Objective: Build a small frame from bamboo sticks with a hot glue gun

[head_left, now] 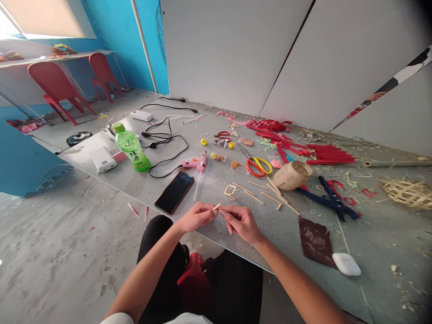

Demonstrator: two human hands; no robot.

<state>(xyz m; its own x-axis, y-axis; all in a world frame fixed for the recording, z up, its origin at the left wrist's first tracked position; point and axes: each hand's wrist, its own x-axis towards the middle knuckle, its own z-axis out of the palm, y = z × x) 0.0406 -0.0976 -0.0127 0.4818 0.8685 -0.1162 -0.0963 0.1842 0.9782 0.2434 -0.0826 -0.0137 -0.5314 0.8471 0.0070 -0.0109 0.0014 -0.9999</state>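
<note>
Close to the table's front edge, my left hand (200, 216) pinches a short pale wooden stick (216, 207) between thumb and fingers. My right hand (240, 221) meets it there, its thumb and index fingertip closed at the stick's end. Just beyond the hands lie a small square frame of sticks (230, 190) and several loose wooden sticks (249, 193). A pink glue gun (199, 163) rests further back, a clear glue stick (198, 186) below it. Left of the hands is a black phone (174, 192).
A green tea bottle (132, 147) stands at left near a white power bank (103, 159). Scissors (258, 165), a woven bamboo cup (293, 175), dark-blue pliers (330, 201), red strips (329, 154), a brown sheet (316, 242) and a white earbud case (346, 264) lie toward the right.
</note>
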